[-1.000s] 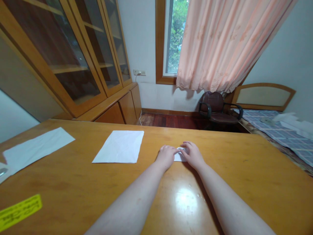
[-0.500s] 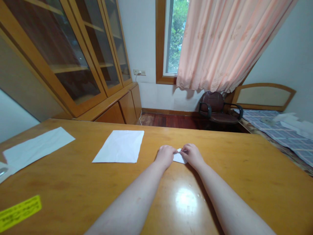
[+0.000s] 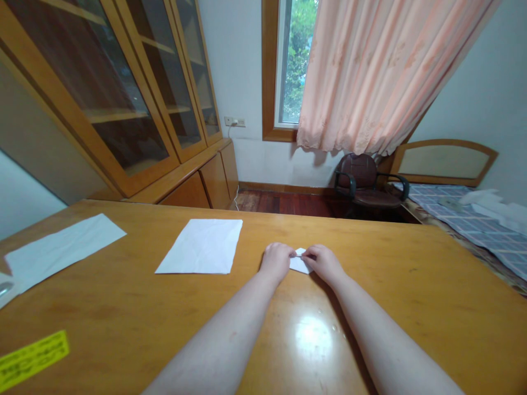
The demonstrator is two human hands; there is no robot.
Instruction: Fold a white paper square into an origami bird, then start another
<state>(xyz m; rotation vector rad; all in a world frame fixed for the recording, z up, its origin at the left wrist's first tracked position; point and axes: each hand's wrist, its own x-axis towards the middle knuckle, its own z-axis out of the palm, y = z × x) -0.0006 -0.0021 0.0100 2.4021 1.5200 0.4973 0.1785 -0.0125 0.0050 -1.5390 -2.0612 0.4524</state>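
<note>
A small folded piece of white paper [image 3: 301, 265] lies on the wooden table between my hands. My left hand [image 3: 278, 259] grips its left side, thumb and fingers closed at the upper edge. From the other side, my right hand [image 3: 323, 261] pinches the paper near its top with thumb and forefinger. A narrow raised fold runs between the two sets of fingertips. Much of the paper's outer edges is hidden under the fingers.
A white paper sheet [image 3: 201, 247] lies left of my hands, and a longer one [image 3: 68, 249] farther left. A yellow label [image 3: 35, 359] is at the lower left of the table [image 3: 135, 323]. Beyond its far edge are a glass-door cabinet [image 3: 181, 156] and an armchair [image 3: 362, 181].
My fingertips have moved slightly apart along the top of the paper, the left hand a touch leftward. More of the raised fold shows between them. The other papers stay in place.
</note>
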